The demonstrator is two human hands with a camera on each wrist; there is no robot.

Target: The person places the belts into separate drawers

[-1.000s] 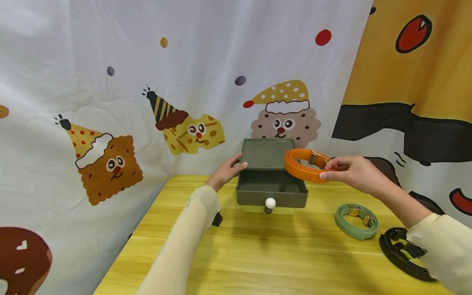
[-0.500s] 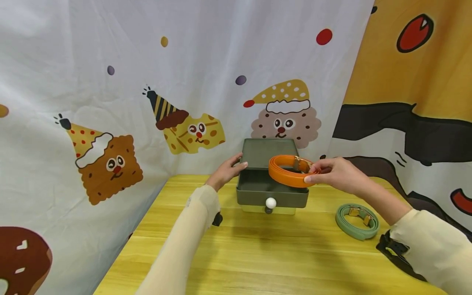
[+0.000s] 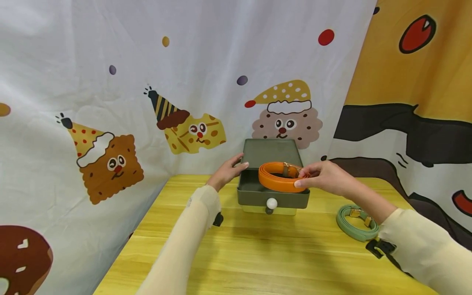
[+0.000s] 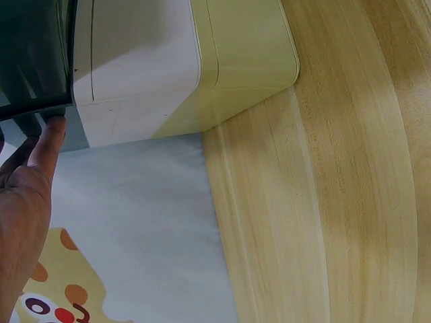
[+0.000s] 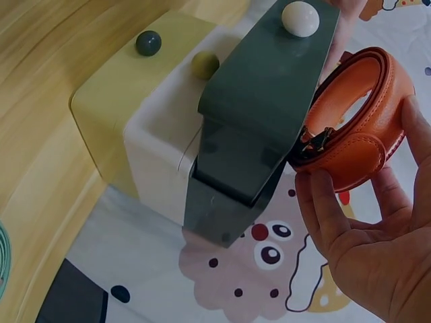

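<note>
A coiled orange belt (image 3: pixel 277 184) with a gold buckle is pinched at its right side between the thumb and fingers of my right hand (image 3: pixel 324 178). It is over the pulled-out dark green top drawer (image 3: pixel 254 199), overlapping the drawer's opening in the head view. The right wrist view shows the belt's stitched end (image 5: pixel 360 158) and the drawer's white knob (image 5: pixel 300 19). My left hand (image 3: pixel 225 173) rests against the upper left side of the drawer unit, its fingers mostly straight. In the left wrist view a fingertip (image 4: pixel 55 124) touches the dark green tier.
Below the top tier are a white tier (image 5: pixel 165 134) and a yellow one (image 5: pixel 128 87), each with a round knob. A coiled green belt (image 3: pixel 348 229) lies on the wooden table (image 3: pixel 280 254) at the right. A printed cloth (image 3: pixel 206 49) hangs behind.
My right hand has carried the orange belt left and down, from the drawer's right side to over its opening. My left hand has stayed in place. The right sleeve now hides most of the black belt.
</note>
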